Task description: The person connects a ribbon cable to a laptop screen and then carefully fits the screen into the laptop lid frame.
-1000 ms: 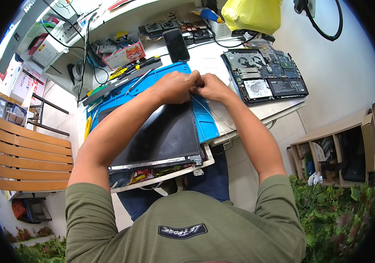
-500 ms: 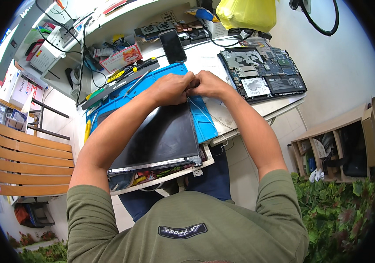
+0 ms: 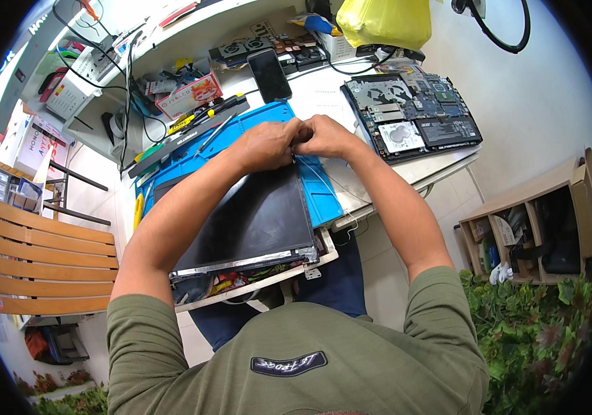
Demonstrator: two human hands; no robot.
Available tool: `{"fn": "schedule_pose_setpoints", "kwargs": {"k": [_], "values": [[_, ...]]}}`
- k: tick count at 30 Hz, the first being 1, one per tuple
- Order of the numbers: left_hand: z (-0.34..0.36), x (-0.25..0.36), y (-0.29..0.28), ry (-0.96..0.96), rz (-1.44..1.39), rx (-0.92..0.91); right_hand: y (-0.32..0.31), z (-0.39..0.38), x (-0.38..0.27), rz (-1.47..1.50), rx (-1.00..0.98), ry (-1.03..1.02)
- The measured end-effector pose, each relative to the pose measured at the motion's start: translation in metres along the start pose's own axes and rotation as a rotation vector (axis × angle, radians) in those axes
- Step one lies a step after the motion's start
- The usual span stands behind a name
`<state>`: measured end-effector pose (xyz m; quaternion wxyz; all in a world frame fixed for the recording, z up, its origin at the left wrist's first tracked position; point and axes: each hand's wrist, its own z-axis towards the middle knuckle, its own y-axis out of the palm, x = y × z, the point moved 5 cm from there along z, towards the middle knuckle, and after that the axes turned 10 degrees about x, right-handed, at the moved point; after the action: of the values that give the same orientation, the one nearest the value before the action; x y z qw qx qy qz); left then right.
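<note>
A dark laptop screen panel [image 3: 251,214] lies face up on a blue work mat [image 3: 322,197], its near edge reaching over an open drawer. Over the panel's far right corner, my left hand [image 3: 268,145] is closed, fingers bent and pressed together. My right hand [image 3: 328,136] meets it there, thumb and fingers pinched. What the two hands grip is hidden behind the fingers. A thin pale cable [image 3: 323,181] runs from just below them along the panel's right side and over the table edge.
An opened laptop base [image 3: 413,114] with exposed boards sits at the right. Behind the mat are a black phone [image 3: 269,75], a red and white box [image 3: 188,97] of small items and a screwdriver [image 3: 216,133]. The drawer [image 3: 268,289] holds assorted things. A yellow bag [image 3: 386,24] hangs above.
Both hands stay together at the panel's corner with only a slight shift of the fingers. The whole view has moved a little; the panel lies as before.
</note>
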<state>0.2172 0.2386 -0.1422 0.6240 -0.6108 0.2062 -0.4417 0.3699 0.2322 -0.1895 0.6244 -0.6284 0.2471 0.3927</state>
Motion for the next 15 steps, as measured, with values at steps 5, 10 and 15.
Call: {"fn": "schedule_pose_setpoints", "kwargs": {"k": [5, 10, 15], "values": [[-0.001, -0.001, 0.001, 0.021, -0.088, 0.052, 0.002, 0.003, 0.007, -0.005, 0.041, -0.043], [-0.008, 0.001, -0.004, 0.063, -0.124, 0.15, 0.002, 0.001, 0.002, -0.025, 0.074, -0.023], [-0.01, 0.0, -0.005, 0.099, -0.061, 0.168, 0.002, -0.002, -0.007, -0.063, 0.1, 0.047]]}}
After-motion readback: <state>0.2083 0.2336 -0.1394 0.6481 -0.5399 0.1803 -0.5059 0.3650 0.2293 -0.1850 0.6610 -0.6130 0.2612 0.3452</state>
